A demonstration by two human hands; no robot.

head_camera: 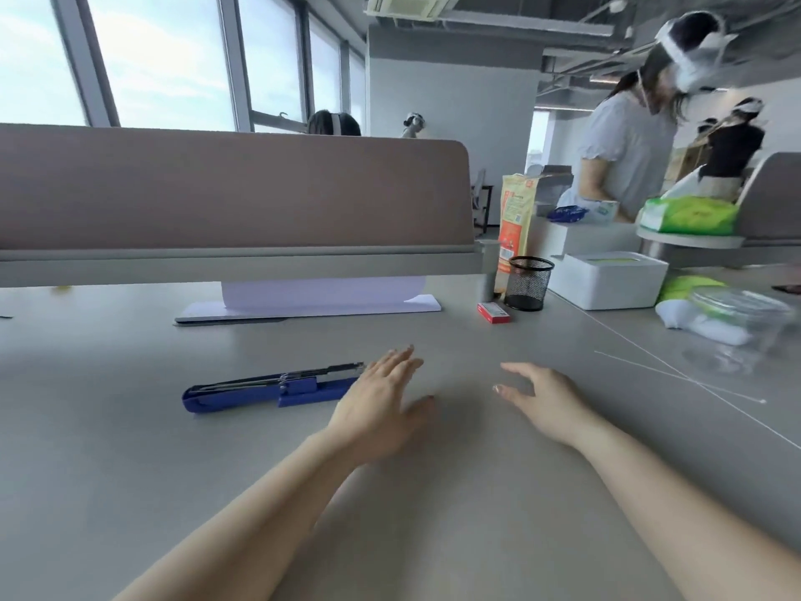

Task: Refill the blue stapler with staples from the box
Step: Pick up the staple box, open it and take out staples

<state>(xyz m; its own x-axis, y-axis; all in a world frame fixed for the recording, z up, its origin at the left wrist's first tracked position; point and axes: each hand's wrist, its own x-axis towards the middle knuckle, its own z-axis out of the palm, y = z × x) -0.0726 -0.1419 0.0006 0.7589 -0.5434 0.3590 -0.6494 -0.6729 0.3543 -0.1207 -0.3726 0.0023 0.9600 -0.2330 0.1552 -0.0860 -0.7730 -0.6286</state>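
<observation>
Hands hover empty over a grey table (433,514) in an open-plan office — the left hand (381,405) flat, fingers spread and pointing forward, its grip apart and holding nothing; the right hand (542,394) loosely curled, thumb and fingers apart, also holding nothing.

Just left of the left hand lies the blue stapler (264,388), swung open along its length so the metal staple channel faces up. Its far right end sits beside the left hand's fingers; whether they touch it cannot be told.

Farther back and to the right, well apart from both hands, a small red staple box (493,312) rests flat on the table, near a black mesh pen cup (529,283). A tall orange packet (513,227) stands behind the cup, and a white lidded box (607,279) sits to its right. At the right edge lie a clear plastic container (741,327) and a white cloth (689,321).

A brown desk divider (234,193) runs across the back of the table, with a sheet of white paper (320,297) curling out beneath it onto a flat board. Beyond the divider, large windows fill the left side, and other people in white headsets stand or sit at neighbouring tables — one, in a light blouse (624,149), at the right.
</observation>
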